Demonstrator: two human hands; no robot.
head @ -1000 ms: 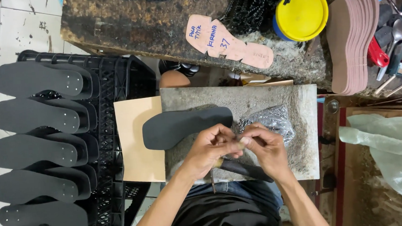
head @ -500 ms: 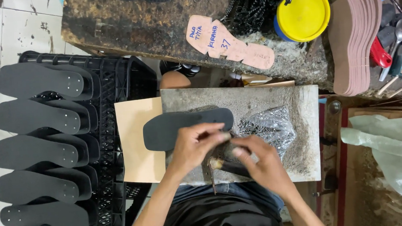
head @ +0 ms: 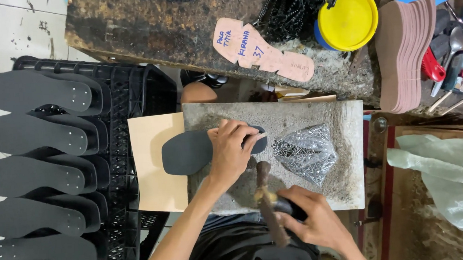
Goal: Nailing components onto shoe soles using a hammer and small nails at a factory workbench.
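Here we press our left hand (head: 232, 152) flat on a matte black foam sole (head: 187, 151), fingers close together and curled over its heel end. The sole lies across the left edge of a rough grey stone slab (head: 316, 114), its squared toe overhanging a smooth tan sheet of card (head: 156, 166). Our right hand (head: 312, 221) wraps tightly around a dark hammer handle (head: 268, 205) at the slab's near edge. A crinkled clear bag of shiny small nails (head: 303, 152) sits just right of the sole. More perforated black soles (head: 40, 157) rest on a black plastic crate (head: 128, 99).
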